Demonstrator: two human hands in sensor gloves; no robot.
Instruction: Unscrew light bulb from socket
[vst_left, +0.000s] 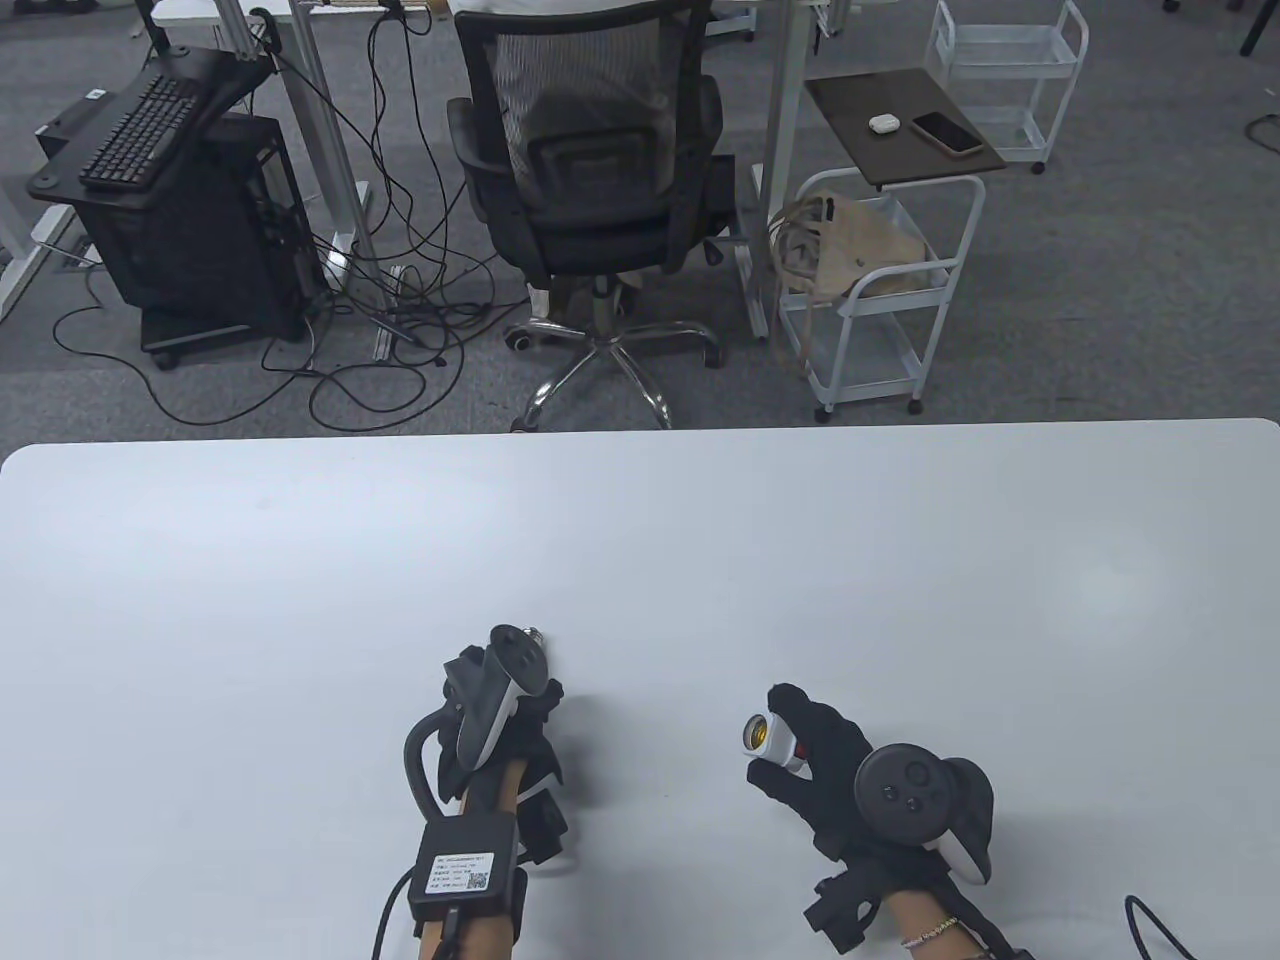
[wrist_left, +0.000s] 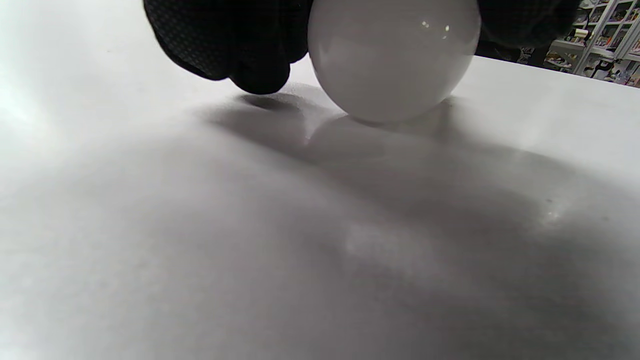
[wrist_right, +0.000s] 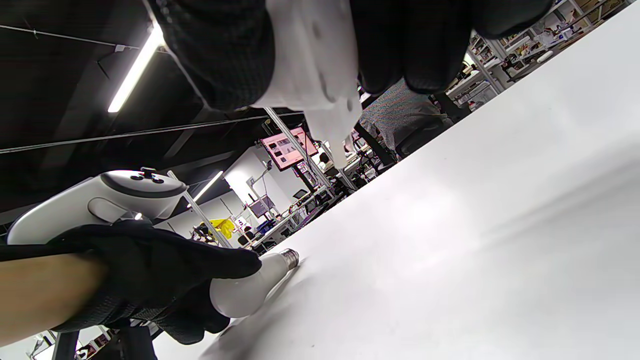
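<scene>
My left hand (vst_left: 510, 690) holds the white light bulb (wrist_left: 392, 55) against the table, its metal screw base (vst_left: 537, 633) pointing away from me. The right wrist view shows the bulb (wrist_right: 250, 287) lying on the table under the left glove (wrist_right: 150, 272). My right hand (vst_left: 800, 745) holds the white socket (vst_left: 772, 740) above the table, its brass-lined opening facing left; the socket (wrist_right: 310, 60) sits between the gloved fingers in the right wrist view. Bulb and socket are apart.
The white table (vst_left: 640, 560) runs wide around both hands. Beyond its far edge stand an office chair (vst_left: 590, 200), a white cart (vst_left: 880, 280) and a computer stand (vst_left: 170, 200). A cable (vst_left: 1150, 925) lies at the bottom right.
</scene>
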